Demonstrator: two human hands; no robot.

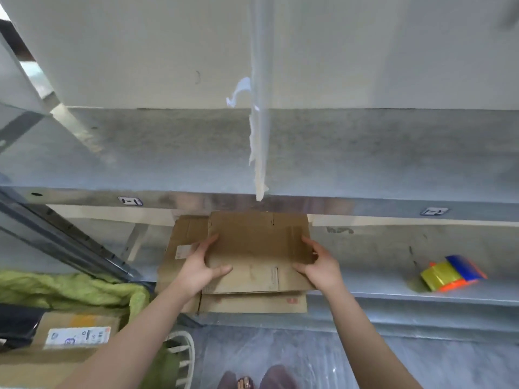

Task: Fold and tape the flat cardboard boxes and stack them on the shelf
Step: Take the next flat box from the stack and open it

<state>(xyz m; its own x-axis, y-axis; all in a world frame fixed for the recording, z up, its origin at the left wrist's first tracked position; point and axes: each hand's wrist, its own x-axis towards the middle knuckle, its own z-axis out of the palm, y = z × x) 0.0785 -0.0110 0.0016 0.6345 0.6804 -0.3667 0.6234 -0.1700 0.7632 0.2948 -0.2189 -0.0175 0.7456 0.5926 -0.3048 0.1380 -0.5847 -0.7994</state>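
While the left hand (200,266) and the right hand (320,265) hold it, a flat cardboard box (252,248) lies on the shelf (379,287)

As the box is between the two hands, each hand takes one side edge of it. The left hand grasps the left edge, with the thumb lying on the top face and the fingers along the edge. The right hand grasps the right edge in the same way, thumb on top. The box is flat and rests on a pile of other flat cartons (179,248), which show out from under it to the left of the left hand and on the near side of both hands.

Well to the right of the right hand, a tape dispenser (452,272) with a yellow roll lies on the same shelf. Beyond the hands an upper shelf (168,153) is seen, and a torn pale strip (259,153) hangs down in front of it. To the left of the left arm lies a green cloth (70,287), and nearer, a carton with a white label (75,335).
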